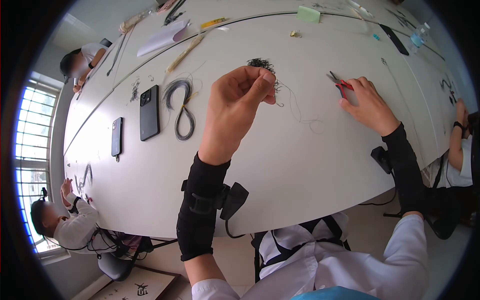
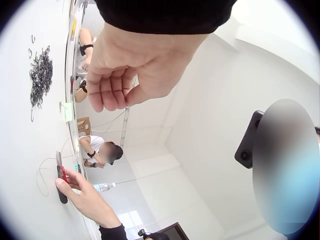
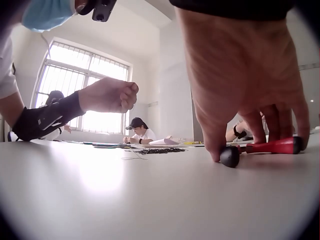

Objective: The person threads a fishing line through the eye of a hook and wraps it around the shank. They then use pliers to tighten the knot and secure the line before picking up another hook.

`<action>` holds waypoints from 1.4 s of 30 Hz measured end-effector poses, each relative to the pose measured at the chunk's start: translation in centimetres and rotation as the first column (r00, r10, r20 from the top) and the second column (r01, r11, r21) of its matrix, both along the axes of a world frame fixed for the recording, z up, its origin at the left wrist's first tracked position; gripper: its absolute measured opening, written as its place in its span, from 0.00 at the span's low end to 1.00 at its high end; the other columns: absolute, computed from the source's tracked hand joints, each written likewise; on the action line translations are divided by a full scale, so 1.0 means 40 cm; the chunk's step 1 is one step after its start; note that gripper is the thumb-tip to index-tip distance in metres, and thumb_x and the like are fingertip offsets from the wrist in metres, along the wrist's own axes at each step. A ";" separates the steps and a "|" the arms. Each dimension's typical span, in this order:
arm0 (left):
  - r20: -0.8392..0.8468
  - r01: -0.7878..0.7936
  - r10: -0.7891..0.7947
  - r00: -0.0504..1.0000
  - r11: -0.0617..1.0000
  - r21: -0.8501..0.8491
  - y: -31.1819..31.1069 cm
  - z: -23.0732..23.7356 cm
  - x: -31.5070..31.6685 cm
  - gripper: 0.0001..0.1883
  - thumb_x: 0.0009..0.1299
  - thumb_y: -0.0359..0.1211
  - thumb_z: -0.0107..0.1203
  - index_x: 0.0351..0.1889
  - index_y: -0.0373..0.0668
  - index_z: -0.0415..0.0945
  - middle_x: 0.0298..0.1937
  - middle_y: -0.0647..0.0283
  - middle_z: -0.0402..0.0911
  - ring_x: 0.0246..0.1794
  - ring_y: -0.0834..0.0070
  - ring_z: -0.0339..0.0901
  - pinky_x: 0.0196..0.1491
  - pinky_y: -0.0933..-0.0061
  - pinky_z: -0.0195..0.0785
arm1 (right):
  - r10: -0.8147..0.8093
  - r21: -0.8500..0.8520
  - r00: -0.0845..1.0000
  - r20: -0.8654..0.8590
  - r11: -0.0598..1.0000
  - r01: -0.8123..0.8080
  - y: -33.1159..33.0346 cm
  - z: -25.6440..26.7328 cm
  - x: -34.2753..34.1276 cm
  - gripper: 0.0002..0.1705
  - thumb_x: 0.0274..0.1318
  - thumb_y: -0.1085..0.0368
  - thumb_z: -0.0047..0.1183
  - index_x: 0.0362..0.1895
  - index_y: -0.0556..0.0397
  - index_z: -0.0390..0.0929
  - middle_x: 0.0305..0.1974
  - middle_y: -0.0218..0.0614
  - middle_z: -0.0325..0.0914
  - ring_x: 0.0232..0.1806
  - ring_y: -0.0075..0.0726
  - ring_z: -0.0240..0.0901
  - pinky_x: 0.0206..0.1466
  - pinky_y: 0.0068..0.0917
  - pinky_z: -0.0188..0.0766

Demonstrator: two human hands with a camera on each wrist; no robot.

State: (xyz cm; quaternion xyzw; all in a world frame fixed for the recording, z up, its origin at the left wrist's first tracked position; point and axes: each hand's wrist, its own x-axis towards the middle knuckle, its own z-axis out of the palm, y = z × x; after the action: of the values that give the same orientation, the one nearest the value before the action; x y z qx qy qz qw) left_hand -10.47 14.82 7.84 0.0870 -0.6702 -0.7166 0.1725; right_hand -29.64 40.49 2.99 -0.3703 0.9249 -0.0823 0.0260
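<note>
My left hand [image 1: 235, 102] is raised above the table, its thumb tip pressed to its curled fingers. A thin clear line [image 1: 299, 112] trails from beside those fingertips onto the tabletop; the pinched end is too small to make out. Behind the hand lies a pile of dark hooks [image 1: 260, 63], seen whole in the left wrist view [image 2: 41, 77]. To the right, my right hand [image 1: 370, 105] grips red-handled pliers [image 1: 341, 86] low at the table, jaws pointing away to the left. In the right wrist view, thumb and fingers are around the handles [image 3: 272, 146].
A bundle of dark line [image 1: 185, 120], a large phone [image 1: 149, 112] and a smaller phone [image 1: 117, 136] lie on the left of the table [image 1: 280, 170]. A bottle [image 1: 419, 37] stands at the far right. Other people sit around the table.
</note>
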 end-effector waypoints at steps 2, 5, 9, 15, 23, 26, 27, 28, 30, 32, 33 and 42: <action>0.001 -0.002 0.002 1.000 1.000 0.001 0.003 0.001 0.000 0.14 0.76 0.36 0.60 0.42 0.31 0.79 0.33 0.65 0.81 0.35 0.78 0.79 0.48 0.76 0.73 | 0.000 -0.007 1.000 -0.030 1.000 0.000 -0.009 -0.012 -0.010 0.27 0.64 0.52 0.57 0.56 0.60 0.70 0.50 0.51 0.72 0.58 0.52 0.70 0.59 0.42 0.72; -0.001 0.009 -0.009 1.000 1.000 -0.007 0.006 0.000 -0.002 0.13 0.75 0.36 0.60 0.41 0.32 0.79 0.34 0.65 0.81 0.35 0.78 0.79 0.47 0.76 0.73 | 0.003 -0.205 0.991 0.135 0.978 0.025 -0.029 0.023 0.013 0.23 0.69 0.51 0.53 0.50 0.60 0.70 0.42 0.49 0.74 0.47 0.49 0.74 0.52 0.41 0.73; 0.006 0.021 -0.021 1.000 1.000 -0.011 0.009 -0.006 -0.005 0.12 0.75 0.35 0.60 0.41 0.32 0.79 0.35 0.65 0.81 0.36 0.78 0.79 0.47 0.75 0.74 | 0.285 -0.541 0.914 0.289 0.836 -0.090 -0.095 0.109 0.111 0.21 0.75 0.50 0.45 0.48 0.59 0.70 0.33 0.44 0.77 0.34 0.45 0.75 0.43 0.37 0.73; 0.029 0.001 -0.001 1.000 1.000 -0.021 0.018 0.001 -0.004 0.12 0.76 0.34 0.59 0.42 0.31 0.79 0.35 0.64 0.81 0.35 0.78 0.79 0.46 0.75 0.74 | 0.442 -0.659 0.874 0.202 0.721 -0.212 -0.141 0.131 0.165 0.19 0.74 0.52 0.48 0.46 0.58 0.70 0.33 0.47 0.80 0.34 0.47 0.79 0.41 0.37 0.74; 0.034 -0.003 0.005 0.999 0.999 -0.049 0.016 -0.005 -0.006 0.12 0.76 0.34 0.59 0.42 0.30 0.79 0.35 0.63 0.82 0.35 0.78 0.80 0.46 0.76 0.74 | 0.449 -0.638 0.864 0.226 0.739 -0.217 -0.140 0.133 0.179 0.18 0.72 0.55 0.49 0.46 0.59 0.70 0.33 0.47 0.79 0.33 0.44 0.76 0.41 0.36 0.73; 0.033 -0.006 0.008 0.999 0.999 -0.054 0.017 -0.005 -0.006 0.12 0.76 0.34 0.59 0.42 0.30 0.79 0.34 0.63 0.82 0.35 0.78 0.80 0.46 0.76 0.74 | 0.438 -0.606 0.852 0.287 0.771 -0.193 -0.135 0.149 0.187 0.17 0.72 0.56 0.48 0.47 0.60 0.71 0.34 0.41 0.78 0.32 0.34 0.71 0.42 0.31 0.70; 0.033 -0.007 0.008 0.999 0.998 -0.057 0.017 -0.005 -0.006 0.12 0.76 0.34 0.59 0.42 0.30 0.79 0.34 0.63 0.82 0.35 0.78 0.80 0.46 0.76 0.74 | 0.431 -0.601 0.856 0.287 0.776 -0.190 -0.135 0.151 0.188 0.17 0.71 0.56 0.48 0.47 0.60 0.71 0.33 0.41 0.77 0.32 0.33 0.71 0.41 0.31 0.70; 0.031 -0.006 0.008 1.000 0.998 -0.057 0.017 -0.006 -0.006 0.13 0.76 0.34 0.59 0.42 0.30 0.79 0.34 0.63 0.82 0.35 0.78 0.80 0.46 0.76 0.74 | 0.424 -0.597 0.859 0.287 0.781 -0.187 -0.135 0.151 0.190 0.17 0.71 0.56 0.48 0.46 0.59 0.71 0.32 0.40 0.77 0.31 0.33 0.70 0.40 0.30 0.69; 0.025 -0.005 0.006 1.000 0.998 -0.056 0.016 -0.007 -0.006 0.13 0.76 0.35 0.59 0.43 0.30 0.79 0.34 0.63 0.82 0.35 0.78 0.80 0.46 0.76 0.74 | 0.423 -0.609 0.865 0.269 0.771 -0.187 -0.136 0.150 0.191 0.16 0.71 0.56 0.48 0.45 0.59 0.72 0.31 0.40 0.77 0.29 0.33 0.69 0.38 0.30 0.69; 0.033 -0.004 0.006 0.999 0.998 -0.062 0.016 -0.004 -0.004 0.13 0.76 0.35 0.59 0.42 0.30 0.79 0.34 0.63 0.82 0.35 0.78 0.80 0.46 0.76 0.74 | 0.422 -0.621 0.871 0.253 0.761 -0.188 -0.136 0.148 0.192 0.16 0.71 0.56 0.49 0.45 0.59 0.72 0.30 0.39 0.77 0.28 0.32 0.69 0.37 0.30 0.68; 0.036 -0.004 0.006 0.999 0.998 -0.066 0.017 -0.003 -0.004 0.13 0.75 0.35 0.59 0.42 0.30 0.79 0.34 0.63 0.82 0.35 0.78 0.80 0.46 0.76 0.74 | 0.422 -0.627 0.873 0.246 0.756 -0.189 -0.136 0.146 0.192 0.16 0.71 0.56 0.49 0.45 0.59 0.72 0.30 0.39 0.76 0.28 0.32 0.69 0.37 0.30 0.68; 0.035 -0.008 0.011 0.999 0.996 -0.086 0.017 -0.003 -0.003 0.14 0.76 0.37 0.60 0.42 0.31 0.80 0.33 0.63 0.82 0.35 0.76 0.81 0.48 0.72 0.76 | 0.341 -0.704 0.923 0.178 0.699 -0.122 -0.134 0.146 0.171 0.17 0.71 0.54 0.52 0.41 0.58 0.72 0.25 0.37 0.73 0.24 0.31 0.69 0.32 0.29 0.67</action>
State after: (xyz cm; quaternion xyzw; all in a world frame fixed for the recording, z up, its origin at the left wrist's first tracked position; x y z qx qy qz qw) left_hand -10.61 15.50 7.72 0.0957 -0.7028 -0.6847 0.1676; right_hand -22.79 35.13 8.83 -0.4518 0.7602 -0.4655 0.0364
